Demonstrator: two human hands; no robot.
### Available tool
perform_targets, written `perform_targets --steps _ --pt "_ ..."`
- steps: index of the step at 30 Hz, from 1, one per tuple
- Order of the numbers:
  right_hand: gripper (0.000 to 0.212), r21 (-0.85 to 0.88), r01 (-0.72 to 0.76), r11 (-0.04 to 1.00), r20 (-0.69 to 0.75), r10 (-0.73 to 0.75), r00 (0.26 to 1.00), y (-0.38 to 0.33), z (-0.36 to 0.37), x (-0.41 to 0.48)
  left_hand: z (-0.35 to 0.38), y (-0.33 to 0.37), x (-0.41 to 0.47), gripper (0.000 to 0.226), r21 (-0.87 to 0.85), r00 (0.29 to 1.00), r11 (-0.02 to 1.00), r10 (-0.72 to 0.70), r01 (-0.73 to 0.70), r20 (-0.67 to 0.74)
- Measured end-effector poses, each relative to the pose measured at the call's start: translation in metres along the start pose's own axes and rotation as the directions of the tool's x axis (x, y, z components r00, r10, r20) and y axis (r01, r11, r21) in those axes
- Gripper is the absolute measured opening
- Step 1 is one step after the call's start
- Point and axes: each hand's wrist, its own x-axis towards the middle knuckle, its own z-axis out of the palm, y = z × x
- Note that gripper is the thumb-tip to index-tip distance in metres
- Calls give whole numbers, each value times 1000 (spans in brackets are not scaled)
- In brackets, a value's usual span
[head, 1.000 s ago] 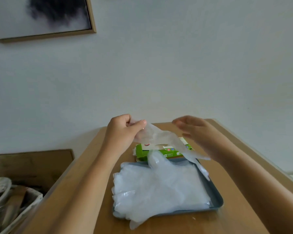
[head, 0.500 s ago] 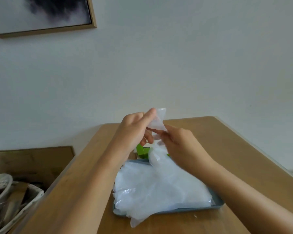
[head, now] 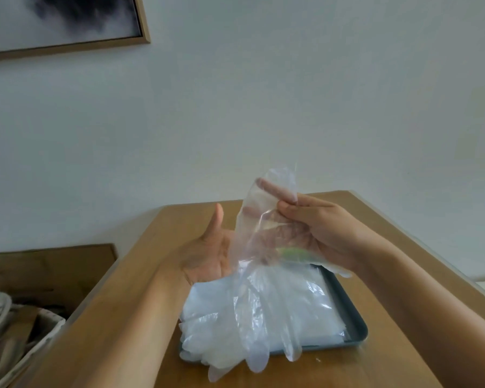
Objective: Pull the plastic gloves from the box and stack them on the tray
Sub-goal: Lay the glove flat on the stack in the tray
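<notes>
Right hand (head: 328,233) pinches one clear glove (head: 263,239) near its cuff, fingers curled round the plastic. Glove is held up above the bench (head: 179,219), cuff end topmost, finger end dangling over the near part of the tray (head: 353,315).

Left hand (head: 207,253) is spread, palm up, thumb pointing up, right beside the hanging glove. Its fingers run behind the plastic; can't tell whether they touch it or which hand the finger showing through near the cuff belongs to.

Dark tray sits on the bench near the front edge, carrying a flat stack of gloves (head: 314,303); some glove fingers spill over the tray's near-left rim.

Green box (head: 293,252) is just behind the tray, seen only as a blur through the held glove.

Basket (head: 39,340) low at the left of the bench. Framed picture (head: 67,21) on the wall, top left.
</notes>
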Motion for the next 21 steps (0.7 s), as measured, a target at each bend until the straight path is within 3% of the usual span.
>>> perform_targets --steps 3,6,8,12,15,19,21 --pt "38 -64 79 995 -51 -83 995 -1 -4 0 -4 -23 11 117 -61 982 998 30 -19 188" --pt "39 -114 151 982 -107 -164 981 0 -7 1 -2 -19 16 73 -120 982 992 66 -45 179" --pt "42 -137 179 974 -112 -195 974 1 -8 1 0 -11 15 49 -139 995 989 57 -45 82" --pt "56 -145 161 976 -59 -171 983 -5 -15 -1 0 5 10 37 -222 978 964 112 -150 -174" --pt "53 -98 57 994 12 -56 998 -12 -21 -5 1 20 -5 22 -27 963 980 186 -195 -195" --pt "67 -110 -41 993 146 57 988 -19 -31 -6 -12 39 -28 42 196 970 955 238 -223 -54" --pt "80 -138 -106 985 195 131 972 -23 -32 -2 -19 45 -39 21 305 971 926 238 -220 -21"
